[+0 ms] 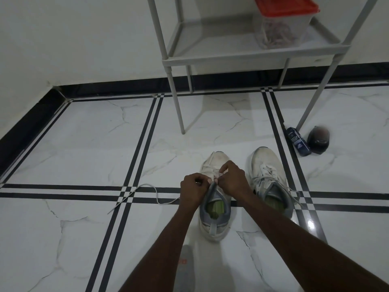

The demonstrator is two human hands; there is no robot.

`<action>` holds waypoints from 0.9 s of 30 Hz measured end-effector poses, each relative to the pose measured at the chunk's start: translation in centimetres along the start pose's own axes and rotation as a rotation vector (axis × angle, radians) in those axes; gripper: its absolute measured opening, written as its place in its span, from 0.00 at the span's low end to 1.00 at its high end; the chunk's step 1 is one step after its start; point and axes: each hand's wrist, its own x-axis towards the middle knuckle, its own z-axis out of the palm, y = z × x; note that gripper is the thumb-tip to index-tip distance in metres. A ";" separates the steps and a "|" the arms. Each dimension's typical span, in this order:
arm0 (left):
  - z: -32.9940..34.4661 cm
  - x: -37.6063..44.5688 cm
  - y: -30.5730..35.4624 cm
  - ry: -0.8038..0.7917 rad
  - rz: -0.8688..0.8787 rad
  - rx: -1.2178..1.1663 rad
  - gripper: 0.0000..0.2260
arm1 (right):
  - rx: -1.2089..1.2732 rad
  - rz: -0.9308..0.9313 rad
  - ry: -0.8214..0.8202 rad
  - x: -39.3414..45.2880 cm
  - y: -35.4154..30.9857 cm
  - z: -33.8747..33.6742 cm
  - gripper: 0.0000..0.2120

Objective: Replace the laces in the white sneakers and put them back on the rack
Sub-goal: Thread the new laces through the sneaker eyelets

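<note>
On the marble floor, the white lace-up sneaker points toe toward twelve o'clock; the left hand and right hand pinch its white lace.

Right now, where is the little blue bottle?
In the head view, the blue bottle lies on the floor at right, beside the rack's front leg and a dark round object.

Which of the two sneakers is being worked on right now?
The left sneaker: both hands, left and right, pinch its lace at the tongue. The right sneaker stands untouched beside it, laced.
</note>
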 end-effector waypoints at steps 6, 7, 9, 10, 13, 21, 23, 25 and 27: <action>0.4 0.3 0.0 -0.024 -0.004 0.056 0.05 | 0.111 0.075 -0.087 0.1 0.2 -1.1 0.05; 0.4 0.4 0.1 -0.042 -0.010 0.090 0.07 | 0.060 0.049 -0.125 0.1 0.2 -1.1 0.10; 0.6 0.4 0.1 -0.063 -0.030 0.139 0.09 | -0.013 0.022 -0.196 -0.2 -0.1 -1.0 0.18; 0.6 0.4 0.0 -0.067 -0.040 0.137 0.10 | -0.043 0.016 -0.214 -0.4 -0.3 -0.9 0.19; 0.5 0.2 -0.3 -0.067 -0.100 0.054 0.08 | -0.106 0.023 -0.222 -0.4 -0.4 -0.4 0.19; -2.7 1.5 -2.5 0.415 -0.392 -0.359 0.02 | -0.095 0.058 -0.182 -0.4 0.4 -0.4 0.14; -4.7 1.8 -3.5 0.599 -0.429 -0.198 0.05 | -0.083 0.047 -0.175 -0.5 0.5 -0.3 0.16; -5.4 1.4 -4.3 0.640 -0.254 -0.039 0.08 | -0.070 0.045 -0.180 -0.4 0.5 -0.2 0.16; -4.7 0.6 -3.8 0.541 0.035 0.048 0.04 | -0.047 0.065 -0.203 -0.2 0.6 -0.3 0.12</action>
